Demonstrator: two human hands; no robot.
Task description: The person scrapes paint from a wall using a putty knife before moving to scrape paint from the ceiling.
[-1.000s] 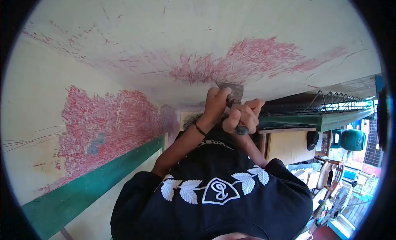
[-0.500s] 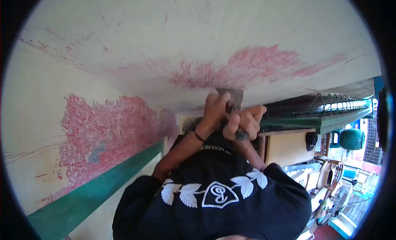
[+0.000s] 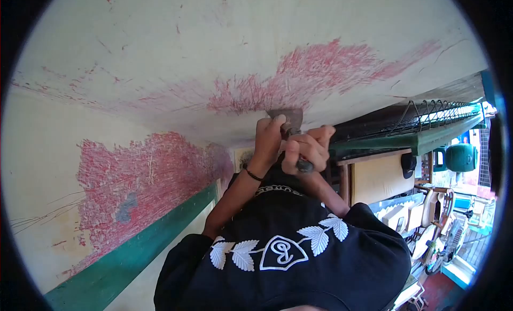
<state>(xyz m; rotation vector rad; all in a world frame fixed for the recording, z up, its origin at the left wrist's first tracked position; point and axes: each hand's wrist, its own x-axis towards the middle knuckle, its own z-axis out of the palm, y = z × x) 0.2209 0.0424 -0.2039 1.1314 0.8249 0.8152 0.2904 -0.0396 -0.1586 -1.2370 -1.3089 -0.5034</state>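
A scraper (image 3: 292,117) with a flat, broad metal blade meets the pale painted surface (image 3: 342,100) at the lower edge of a red, scraped patch (image 3: 326,67). My right hand (image 3: 312,149) wraps round its dark handle, and the handle's butt end pokes out below the fingers. With a dark bracelet at its wrist, my left hand (image 3: 267,142) grips the tool close to the blade, the thumb against the metal. Some of its fingers are hidden behind the hand.
A larger red patch (image 3: 141,185) with a grey spot covers the left wall above a green band (image 3: 123,257). On the right are a green ledge (image 3: 427,141) with a wire rack (image 3: 435,116), a green container (image 3: 460,158), a dark cap (image 3: 408,165) and cluttered furniture.
The whole view has shifted a little. In it, both hands and the scraper sit slightly higher and further left, with the blade still by the red patch's lower edge.
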